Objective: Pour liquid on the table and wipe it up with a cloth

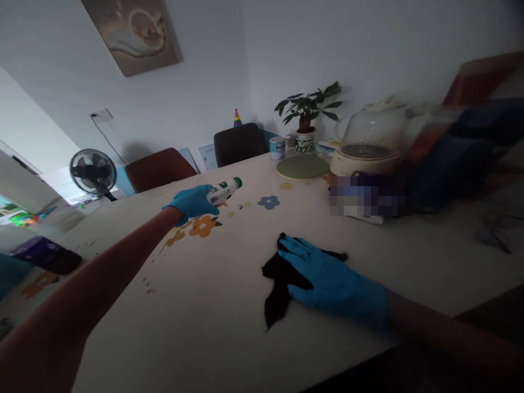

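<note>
Pale flower-printed surface (229, 305) in a white-walled room: left hand (192, 203) grips a bottle (224, 190); right hand (327, 281) lies flat, fingers spread, on a black cloth (278, 295).

A room in a home, most likely a dining area. A long pale counter (229, 305) printed with flowers fills the near scene. Two chairs (159, 168) stand at its far edge. On the far right of the counter sit a potted plant (308, 112), a round green mat (302, 166) and a glass kettle (368, 139). A framed picture (133, 30) hangs on the white wall, and a standing fan (92, 172) is at far left.
</note>
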Demonstrator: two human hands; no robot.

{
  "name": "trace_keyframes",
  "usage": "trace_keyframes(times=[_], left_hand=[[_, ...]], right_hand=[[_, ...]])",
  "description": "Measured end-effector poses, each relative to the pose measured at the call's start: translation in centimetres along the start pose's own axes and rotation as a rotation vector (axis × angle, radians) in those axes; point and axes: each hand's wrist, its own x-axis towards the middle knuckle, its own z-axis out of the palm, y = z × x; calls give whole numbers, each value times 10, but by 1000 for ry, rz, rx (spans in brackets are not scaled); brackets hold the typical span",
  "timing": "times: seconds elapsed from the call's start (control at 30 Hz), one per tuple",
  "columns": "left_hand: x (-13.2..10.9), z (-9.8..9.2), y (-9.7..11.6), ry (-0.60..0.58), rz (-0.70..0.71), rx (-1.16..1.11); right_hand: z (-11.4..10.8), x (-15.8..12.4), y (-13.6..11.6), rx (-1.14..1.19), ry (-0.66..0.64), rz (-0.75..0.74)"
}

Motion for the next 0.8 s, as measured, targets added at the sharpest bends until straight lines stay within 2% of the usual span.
trace_keyframes(times=[0.17,0.3,0.47,0.63,0.73,0.8], left_hand=[[-30,3,14,-30,27,19],[-34,6,13,-23,29,66],[-12,7,-11,29,-73,-5],[23,7,-52,53,-225,-192],[44,8,-73,103,-265,-100],[57,8,-78,129,-279,-31]], right_hand=[[1,0,-1,7,10,-8],[2,-1,0,11,34,-4],[0,0,-3,-10,18,5],[1,-1,-1,2,-2,23],[4,-3,3,10,-11,24],[5,-4,5,0,-17,30]])
